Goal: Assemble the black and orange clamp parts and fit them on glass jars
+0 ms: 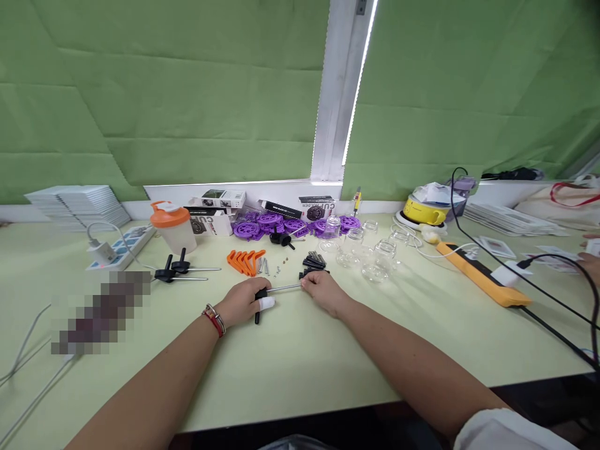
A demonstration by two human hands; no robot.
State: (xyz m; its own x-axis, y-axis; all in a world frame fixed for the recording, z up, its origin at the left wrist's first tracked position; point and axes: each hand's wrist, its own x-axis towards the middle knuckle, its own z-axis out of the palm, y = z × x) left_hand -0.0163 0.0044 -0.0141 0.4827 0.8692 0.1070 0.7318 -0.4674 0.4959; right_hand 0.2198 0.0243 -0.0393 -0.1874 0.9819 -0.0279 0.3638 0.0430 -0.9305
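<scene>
My left hand (pixel 244 303), with a white wrap on one finger, is closed around the black handle of a metal rod (pixel 284 288). The rod points right, and at its far end the fingers of my right hand (pixel 323 292) are pinched; anything small between them is hidden. Just beyond my right hand lie short black rods (pixel 313 260) in a pile. Orange angled pieces (pixel 245 261), silver screws (pixel 263 266) and tiny loose parts (pixel 277 270) lie beyond my left hand. Two similar black-handled rods (pixel 182 267) rest to the left.
Purple slotted discs (pixel 269 222) and printed boxes (pixel 210 222) line the back. Clear jars (pixel 375 262) stand right of centre. A shaker cup (pixel 172 226) and a white power strip (pixel 124 245) are left; an orange power strip (pixel 482 275) and cables lie right. Another person's hand (pixel 591 259) shows at the right edge.
</scene>
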